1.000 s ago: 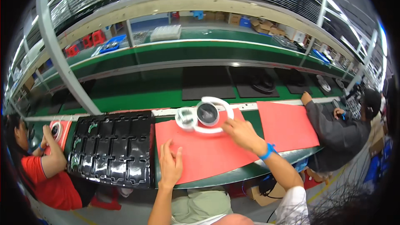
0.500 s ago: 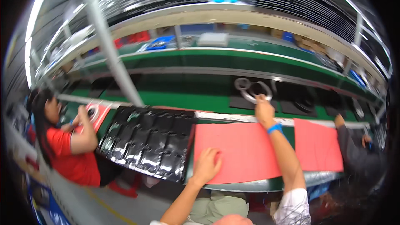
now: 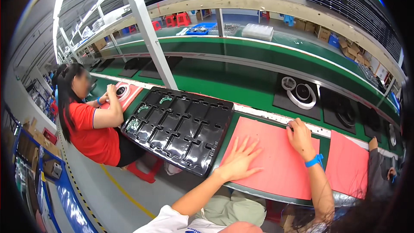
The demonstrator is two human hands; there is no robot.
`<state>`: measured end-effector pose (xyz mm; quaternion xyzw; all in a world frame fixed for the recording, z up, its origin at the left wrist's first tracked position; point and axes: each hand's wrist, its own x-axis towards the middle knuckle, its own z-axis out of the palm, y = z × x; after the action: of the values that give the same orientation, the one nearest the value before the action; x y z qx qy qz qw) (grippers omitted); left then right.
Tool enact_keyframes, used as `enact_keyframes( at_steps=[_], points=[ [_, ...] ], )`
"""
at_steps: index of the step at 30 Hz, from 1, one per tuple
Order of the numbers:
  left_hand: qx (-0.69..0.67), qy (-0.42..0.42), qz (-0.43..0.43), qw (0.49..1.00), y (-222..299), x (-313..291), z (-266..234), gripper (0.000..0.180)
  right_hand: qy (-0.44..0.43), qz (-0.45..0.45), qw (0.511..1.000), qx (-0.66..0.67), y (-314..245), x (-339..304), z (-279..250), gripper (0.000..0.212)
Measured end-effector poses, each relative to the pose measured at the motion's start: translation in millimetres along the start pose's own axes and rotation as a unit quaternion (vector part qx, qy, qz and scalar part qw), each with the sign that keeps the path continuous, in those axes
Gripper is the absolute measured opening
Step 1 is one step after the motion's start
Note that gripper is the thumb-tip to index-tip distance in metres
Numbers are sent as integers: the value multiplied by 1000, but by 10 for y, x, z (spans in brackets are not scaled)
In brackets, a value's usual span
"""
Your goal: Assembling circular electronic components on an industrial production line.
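A pink-red mat [image 3: 276,177] covers the bench in front of me. My left hand [image 3: 238,162] lies on its left part, palm down with fingers spread and nothing held. At the mat's far edge, beside the pale rail, is my right hand [image 3: 301,138]. Its fingers are loosely bent, the thumb stands apart, and nothing shows in its grasp. Beyond the rail, a white ring-shaped part [image 3: 297,100] with a smaller round end rests on a black pad [image 3: 281,99] on the green belt, apart from my right hand.
Left of the mat sits a black compartment tray [image 3: 181,125] with small green pieces in some pockets. A co-worker in a red shirt [image 3: 101,123] handles a round part farther left. Another pink-red mat [image 3: 347,162] and a dark sleeve [image 3: 379,172] are on the right. A grey post [image 3: 148,30] rises behind the tray.
My right hand has drawn back from the white ring-shaped part to the mat's far edge. My left hand has flattened and spread its fingers on the mat. The view has swung left.
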<state>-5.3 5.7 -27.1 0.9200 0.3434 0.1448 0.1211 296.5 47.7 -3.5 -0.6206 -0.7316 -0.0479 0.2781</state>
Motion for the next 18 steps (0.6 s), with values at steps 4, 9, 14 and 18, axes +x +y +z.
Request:
enact_keyframes(
  at_steps=[4, 9, 14, 18],
  points=[
    [28, 2, -46, 999, 69, -46, -14, 81, 20, 27, 999, 30, -35, -26, 273, 14],
    [-17, 43, -20, 999, 101, -23, 106, 78, 11, 43, 999, -18, 83, -64, 406, 14],
    [-22, 35, -37, 998, 77, -67, 1, 74, 43, 7, 999, 32, -14, -31, 437, 11],
    [-40, 40, -31, 998, 54, -73, 7, 68, 30, 16, 998, 52, -44, -53, 370, 9]
  ],
)
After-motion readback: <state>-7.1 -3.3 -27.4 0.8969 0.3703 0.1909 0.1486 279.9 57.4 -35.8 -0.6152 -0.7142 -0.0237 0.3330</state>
